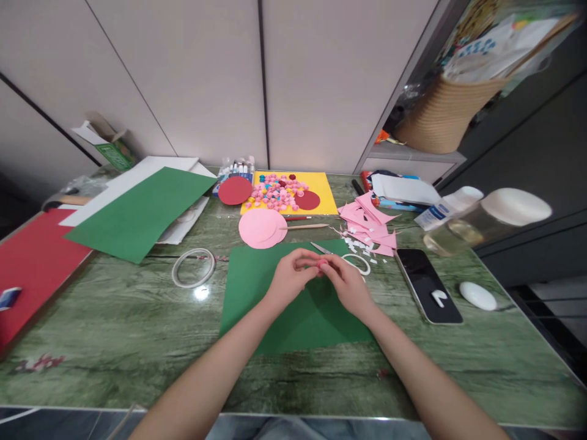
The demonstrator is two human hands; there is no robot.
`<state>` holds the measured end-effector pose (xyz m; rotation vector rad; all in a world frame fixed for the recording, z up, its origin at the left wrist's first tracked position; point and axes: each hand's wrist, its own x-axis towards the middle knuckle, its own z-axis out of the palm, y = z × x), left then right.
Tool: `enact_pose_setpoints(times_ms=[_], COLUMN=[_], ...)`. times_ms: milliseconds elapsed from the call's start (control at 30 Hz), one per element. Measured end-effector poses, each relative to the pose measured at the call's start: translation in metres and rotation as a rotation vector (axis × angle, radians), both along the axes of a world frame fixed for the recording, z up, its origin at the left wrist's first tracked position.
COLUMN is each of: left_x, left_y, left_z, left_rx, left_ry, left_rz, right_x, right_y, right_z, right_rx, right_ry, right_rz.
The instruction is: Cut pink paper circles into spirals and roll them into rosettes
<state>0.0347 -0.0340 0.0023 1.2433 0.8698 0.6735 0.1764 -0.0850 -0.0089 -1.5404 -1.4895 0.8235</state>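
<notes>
A small pink paper roll [322, 265] is pinched between the fingertips of both my hands, above a green paper sheet [293, 330]. My left hand [293, 274] is closed on its left side, and my right hand [347, 282] grips it from the right. The fingers cover much of the roll. Just behind my right hand lie scissors [360, 261] with white handles, partly hidden. Pink paper circles [261, 227] overlap beyond the sheet, beside a pointed wooden stick [307, 227].
Yellow paper [325, 189] carries many small coloured paper rolls [277, 192]. Pink scraps [367, 223] lie to the right, near a phone [426, 284] with an earbud on it, a white case [477, 296] and a clear bottle [481, 226]. Leftward are a tape roll [193, 267] and green paper [142, 211].
</notes>
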Motion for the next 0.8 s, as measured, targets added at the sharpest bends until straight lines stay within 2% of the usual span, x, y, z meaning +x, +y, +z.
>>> enact_pose_setpoints(times_ms=[300, 433, 600, 800], left_x=[0.0004, 0.0012, 0.0009, -0.0017], left_y=[-0.0016, -0.0015, -0.0002, 0.0030], left_z=[-0.0017, -0.0029, -0.0029, -0.0015], left_rx=[0.024, 0.007, -0.115, -0.350], left_ry=[-0.009, -0.059, -0.189, -0.260], left_rz=[0.011, 0.002, 0.020, 0.044], right_x=[-0.0010, 0.0020, 0.0049, 0.0062], right_y=[-0.0010, 0.0005, 0.0025, 0.0034], right_z=[0.0001, -0.0026, -0.0048, -0.0038], right_rx=[0.034, -0.012, -0.085, -0.043], right_ry=[-0.008, 0.029, 0.163, 0.214], right_rz=[-0.021, 0.007, 0.034, 0.029])
